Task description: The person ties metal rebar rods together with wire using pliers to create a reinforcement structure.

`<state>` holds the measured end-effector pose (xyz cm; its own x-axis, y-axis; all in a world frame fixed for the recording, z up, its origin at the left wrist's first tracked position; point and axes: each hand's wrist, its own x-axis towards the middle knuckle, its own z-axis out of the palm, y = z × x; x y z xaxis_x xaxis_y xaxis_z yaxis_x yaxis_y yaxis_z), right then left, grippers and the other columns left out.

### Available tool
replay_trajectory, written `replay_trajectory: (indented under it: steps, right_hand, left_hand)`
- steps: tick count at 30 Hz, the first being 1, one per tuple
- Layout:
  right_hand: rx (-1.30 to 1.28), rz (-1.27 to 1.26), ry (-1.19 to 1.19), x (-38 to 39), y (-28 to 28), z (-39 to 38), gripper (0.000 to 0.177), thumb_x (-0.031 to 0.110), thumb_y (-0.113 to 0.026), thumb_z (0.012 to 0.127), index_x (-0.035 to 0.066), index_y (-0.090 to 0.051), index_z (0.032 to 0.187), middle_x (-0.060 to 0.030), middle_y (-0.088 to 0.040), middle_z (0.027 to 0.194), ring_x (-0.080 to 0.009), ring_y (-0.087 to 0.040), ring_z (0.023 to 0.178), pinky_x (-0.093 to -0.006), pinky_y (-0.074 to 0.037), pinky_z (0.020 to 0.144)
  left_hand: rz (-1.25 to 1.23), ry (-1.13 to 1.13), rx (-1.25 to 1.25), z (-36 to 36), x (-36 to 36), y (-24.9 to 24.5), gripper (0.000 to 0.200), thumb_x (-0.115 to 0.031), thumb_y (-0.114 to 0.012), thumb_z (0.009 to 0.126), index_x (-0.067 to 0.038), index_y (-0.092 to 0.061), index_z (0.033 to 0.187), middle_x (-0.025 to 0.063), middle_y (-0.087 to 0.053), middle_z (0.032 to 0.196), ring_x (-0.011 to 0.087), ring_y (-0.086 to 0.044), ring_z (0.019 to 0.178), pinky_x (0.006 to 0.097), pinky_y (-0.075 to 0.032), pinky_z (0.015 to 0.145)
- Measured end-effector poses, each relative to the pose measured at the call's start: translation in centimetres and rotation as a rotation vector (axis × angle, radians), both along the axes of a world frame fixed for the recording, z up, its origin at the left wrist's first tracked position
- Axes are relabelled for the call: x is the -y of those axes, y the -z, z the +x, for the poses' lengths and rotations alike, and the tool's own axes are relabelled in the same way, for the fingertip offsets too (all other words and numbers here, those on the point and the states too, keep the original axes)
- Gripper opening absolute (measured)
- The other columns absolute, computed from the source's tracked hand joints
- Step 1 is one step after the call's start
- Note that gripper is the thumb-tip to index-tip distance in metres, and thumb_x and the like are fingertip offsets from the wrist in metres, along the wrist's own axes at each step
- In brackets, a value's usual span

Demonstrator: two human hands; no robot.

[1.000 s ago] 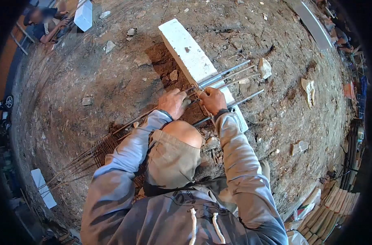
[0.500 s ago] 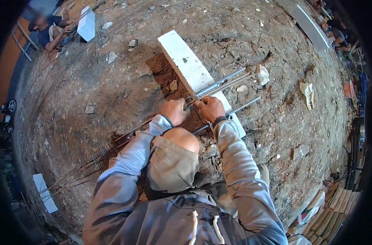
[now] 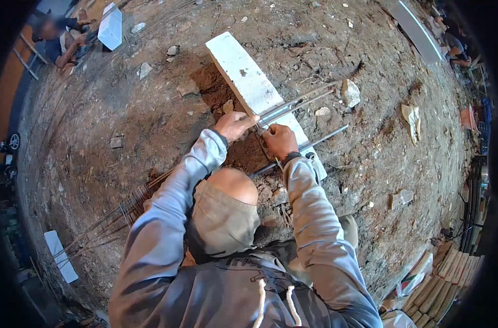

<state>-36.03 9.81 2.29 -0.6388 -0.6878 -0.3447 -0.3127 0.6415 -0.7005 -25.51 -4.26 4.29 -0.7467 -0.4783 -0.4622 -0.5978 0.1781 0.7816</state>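
Several steel rods [image 3: 309,101] lie across a long white block [image 3: 243,68] on the dirt. My left hand [image 3: 235,126] is closed at the near end of the upper rods, its fingertips on them by the block's edge. Close on its right, my right hand [image 3: 282,141] is curled in a fist beside the same rods; what it grips is hidden by the fingers. A separate lower rod [image 3: 328,136] crosses the block under my right wrist. Behind my left forearm, a bunch of bent wire rings [image 3: 137,202] sits around the long thin bars.
White blocks stand at upper left [image 3: 110,27], lower left [image 3: 60,256] and upper right [image 3: 415,33]. Stones, one a pale rock [image 3: 350,93], dot the rough ground. A person [image 3: 63,41] crouches far left; stacked wooden strips [image 3: 443,284] lie lower right.
My left hand has shifted slightly up and turned, its fingers now reaching right along the rods. The upper rods have moved a little; my right hand stays nearly in place.
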Motion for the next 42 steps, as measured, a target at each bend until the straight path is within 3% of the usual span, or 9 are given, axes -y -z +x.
replay_trajectory:
  steps: [4, 8, 15, 19, 24, 26, 33, 36, 42]
  right_hand:
    - [0.012, -0.078, 0.030, -1.2, -0.5, 0.6, 0.031, 0.034, -0.059, 0.079, 0.004, -0.064, 0.082, -0.0176, -0.063, 0.076, -0.0345, -0.061, 0.069, -0.0406, -0.047, 0.067]
    - [0.135, -0.403, 0.307, -3.8, -3.5, 1.1, 0.019, 0.013, -0.049, 0.089, 0.004, -0.062, 0.099, -0.0062, -0.057, 0.060, -0.0123, -0.055, 0.056, -0.0267, -0.043, 0.054]
    - [0.487, -0.486, 0.733, -5.7, -2.9, 1.7, 0.041, 0.001, -0.037, 0.087, 0.007, -0.041, 0.127, -0.0071, -0.053, 0.059, -0.0107, -0.041, 0.035, -0.0240, -0.028, 0.029]
    - [0.562, -0.475, 0.766, -5.1, -1.7, 3.9, 0.040, 0.002, -0.037, 0.086, 0.008, -0.044, 0.126, -0.0065, -0.054, 0.059, -0.0109, -0.042, 0.037, -0.0249, -0.031, 0.030]
    - [0.486, -0.367, 0.440, -2.5, -1.5, 2.6, 0.035, 0.004, -0.042, 0.084, 0.005, -0.057, 0.115, -0.0055, -0.057, 0.061, -0.0117, -0.046, 0.040, -0.0261, -0.037, 0.036]
    - [0.687, -0.244, 0.252, -2.1, -1.6, 0.6, 0.036, 0.004, -0.043, 0.083, 0.008, -0.058, 0.115, -0.0052, -0.056, 0.064, -0.0101, -0.045, 0.041, -0.0229, -0.033, 0.037]
    - [0.583, -0.167, 0.185, 0.2, -1.0, -0.8, 0.025, 0.004, -0.057, 0.073, 0.002, -0.066, 0.097, -0.0054, -0.059, 0.064, -0.0123, -0.049, 0.045, -0.0277, -0.041, 0.043]
    - [0.617, -0.174, 0.182, 0.2, -0.4, -0.8, 0.021, 0.007, -0.060, 0.073, 0.002, -0.067, 0.092, -0.0062, -0.060, 0.065, -0.0112, -0.050, 0.045, -0.0276, -0.042, 0.044]
    - [0.178, -0.083, -0.006, 1.8, 1.2, -1.0, 0.030, 0.031, -0.064, 0.074, 0.006, -0.069, 0.090, -0.0150, -0.066, 0.077, -0.0265, -0.064, 0.071, -0.0342, -0.050, 0.068]
  left_hand:
    - [0.006, -0.045, -0.127, -0.4, -0.2, 0.9, 0.055, -0.057, -0.058, 0.078, -0.004, -0.058, 0.064, 0.0005, -0.044, 0.051, 0.0117, -0.041, 0.049, 0.0316, -0.033, 0.045]
    - [0.012, -0.070, -0.019, -0.3, -0.4, 0.4, 0.049, -0.051, -0.062, 0.078, -0.003, -0.061, 0.070, 0.0024, -0.049, 0.054, 0.0114, -0.044, 0.050, 0.0298, -0.034, 0.046]
    - [0.063, -0.099, -0.112, 0.3, -0.7, 1.4, 0.040, -0.040, -0.064, 0.080, -0.002, -0.059, 0.070, 0.0041, -0.057, 0.060, 0.0112, -0.049, 0.050, 0.0267, -0.039, 0.046]
    - [0.112, -0.189, -0.144, 0.1, -1.1, 1.2, 0.036, -0.035, -0.066, 0.079, -0.002, -0.058, 0.070, 0.0039, -0.057, 0.059, 0.0102, -0.050, 0.051, 0.0255, -0.040, 0.046]
    - [0.131, -0.250, -0.215, 0.3, -1.1, 2.2, 0.031, -0.031, -0.069, 0.078, -0.002, -0.058, 0.079, 0.0046, -0.059, 0.067, 0.0103, -0.052, 0.054, 0.0247, -0.041, 0.047]
    - [0.141, -0.238, -0.219, 0.3, -0.9, 2.0, 0.031, -0.029, -0.068, 0.078, -0.001, -0.058, 0.085, 0.0054, -0.060, 0.072, 0.0110, -0.054, 0.060, 0.0249, -0.043, 0.051]
    - [0.312, -0.220, -0.232, 0.4, -0.3, 2.6, 0.029, -0.020, -0.066, 0.080, 0.001, -0.062, 0.099, 0.0045, -0.063, 0.087, 0.0116, -0.055, 0.080, 0.0261, -0.043, 0.072]
    - [0.334, -0.230, -0.306, 0.4, -0.4, 2.6, 0.025, -0.019, -0.067, 0.079, 0.000, -0.063, 0.095, 0.0024, -0.062, 0.084, 0.0102, -0.054, 0.077, 0.0243, -0.043, 0.070]
    - [0.293, -0.254, -0.293, 0.1, -0.4, 2.6, 0.022, -0.016, -0.067, 0.079, -0.002, -0.063, 0.095, 0.0009, -0.061, 0.081, 0.0087, -0.053, 0.074, 0.0218, -0.042, 0.066]
